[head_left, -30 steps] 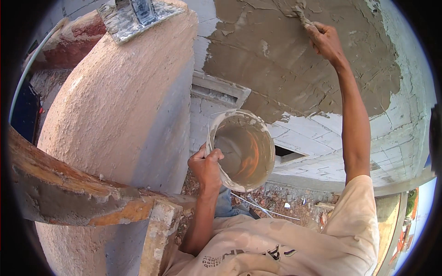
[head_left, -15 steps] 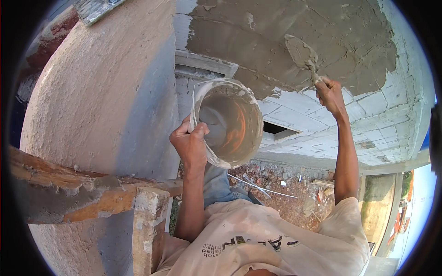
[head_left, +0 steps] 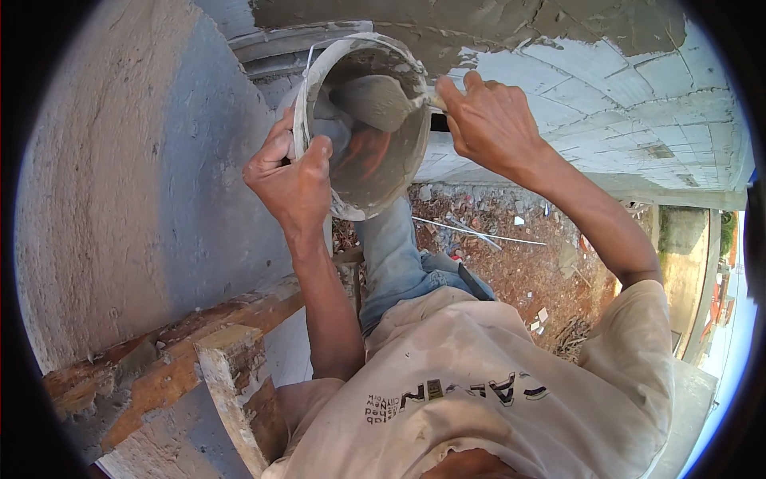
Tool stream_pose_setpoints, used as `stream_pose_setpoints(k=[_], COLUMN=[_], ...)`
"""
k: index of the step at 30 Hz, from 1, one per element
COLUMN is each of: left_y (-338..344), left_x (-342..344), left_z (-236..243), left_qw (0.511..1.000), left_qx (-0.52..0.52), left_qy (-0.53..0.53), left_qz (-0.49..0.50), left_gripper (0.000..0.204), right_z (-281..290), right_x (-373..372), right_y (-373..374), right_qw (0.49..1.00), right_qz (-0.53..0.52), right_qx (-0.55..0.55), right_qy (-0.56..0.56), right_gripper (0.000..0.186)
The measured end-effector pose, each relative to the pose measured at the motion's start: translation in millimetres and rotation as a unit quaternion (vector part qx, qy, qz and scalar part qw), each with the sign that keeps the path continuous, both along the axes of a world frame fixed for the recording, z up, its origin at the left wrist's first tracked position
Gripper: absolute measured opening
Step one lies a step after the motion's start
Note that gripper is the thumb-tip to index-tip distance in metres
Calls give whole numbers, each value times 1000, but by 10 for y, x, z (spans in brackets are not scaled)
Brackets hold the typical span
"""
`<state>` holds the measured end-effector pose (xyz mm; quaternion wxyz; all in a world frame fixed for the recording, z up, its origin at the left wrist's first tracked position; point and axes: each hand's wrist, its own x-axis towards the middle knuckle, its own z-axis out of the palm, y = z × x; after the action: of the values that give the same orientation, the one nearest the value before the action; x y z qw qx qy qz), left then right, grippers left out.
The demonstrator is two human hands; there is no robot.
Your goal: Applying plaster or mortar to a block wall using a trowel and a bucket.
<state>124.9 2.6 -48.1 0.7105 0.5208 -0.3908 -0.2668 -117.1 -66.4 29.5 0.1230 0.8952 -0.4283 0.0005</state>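
Observation:
My left hand (head_left: 294,172) grips the left rim of a mortar-smeared bucket (head_left: 375,209), which is tilted so that its inside shows. The fingers go behind the wall and the thumb lies over the rim. In my right hand (head_left: 496,126) is the handle of a trowel (head_left: 373,102). Its blade, coated in grey mortar, is inside the bucket's mouth, and its neck crosses the right rim. How much mortar lies at the bottom I cannot tell. Wet mortar (head_left: 550,20) covers part of the block wall (head_left: 594,80) beyond the bucket.
At left stands a rough plastered wall (head_left: 96,176) with a grey band. A mortar-crusted wooden beam (head_left: 171,375) and an upright board end (head_left: 227,391) are close by my left arm. Far below, the ground (head_left: 511,263) is strewn with rubble and thin white strips.
My right hand has brought the trowel from the wet mortar on the wall down and left into the bucket. The bucket and my left hand now appear higher and farther left in view.

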Motion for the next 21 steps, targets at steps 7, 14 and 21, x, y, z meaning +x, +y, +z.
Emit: stream_pose_setpoints(k=[7,14,21], left_y=[-25,33,88], left_x=[-96,-74,-206], left_z=[48,-45,-261], left_qw=[994,995,999], left_qx=[-24,-66,-10], left_qy=[-105,-54,46], left_qz=[-16,-44,2], left_gripper=[7,5,6], right_z=[-633,-874,-935], right_x=[280,228,418], right_y=[-110,308,382], right_qw=[986,969,894], right_qz=[69,-32,-96], right_qx=[-150,206,331], right_qy=[33,-131,-287], right_gripper=[21,31,35])
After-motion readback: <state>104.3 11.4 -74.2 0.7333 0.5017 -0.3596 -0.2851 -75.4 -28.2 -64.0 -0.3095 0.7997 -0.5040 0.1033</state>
